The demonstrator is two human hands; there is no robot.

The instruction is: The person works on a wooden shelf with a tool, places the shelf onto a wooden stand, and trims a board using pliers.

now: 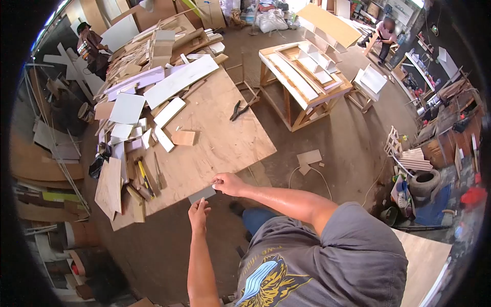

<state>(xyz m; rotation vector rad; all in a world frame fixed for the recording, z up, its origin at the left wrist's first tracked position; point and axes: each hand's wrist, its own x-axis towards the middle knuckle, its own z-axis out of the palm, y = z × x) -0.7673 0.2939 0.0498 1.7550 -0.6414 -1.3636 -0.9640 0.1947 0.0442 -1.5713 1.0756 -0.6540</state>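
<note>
A small flat grey sheet [203, 196] is between my two hands, just off the near edge of the plywood-topped workbench [220, 138]. My left hand [198, 216] is closed in a pinch at the sheet's near edge. My right hand [228, 184] is closed at the other end, beside the bench edge. A small pale bit shows at its fingertips, too small to name. A yellow-and-black hammer [144, 177] lies on the bench to the left. Black-handled pliers [238, 111] rest near the bench's far right edge.
Wood offcuts and white boards [181, 79] are piled over the bench's left and far side. A wooden frame table [296, 89] stands beyond it. Two other people [92, 51] are in the background, one at each side. Scrap and a tyre [425, 183] lie at right.
</note>
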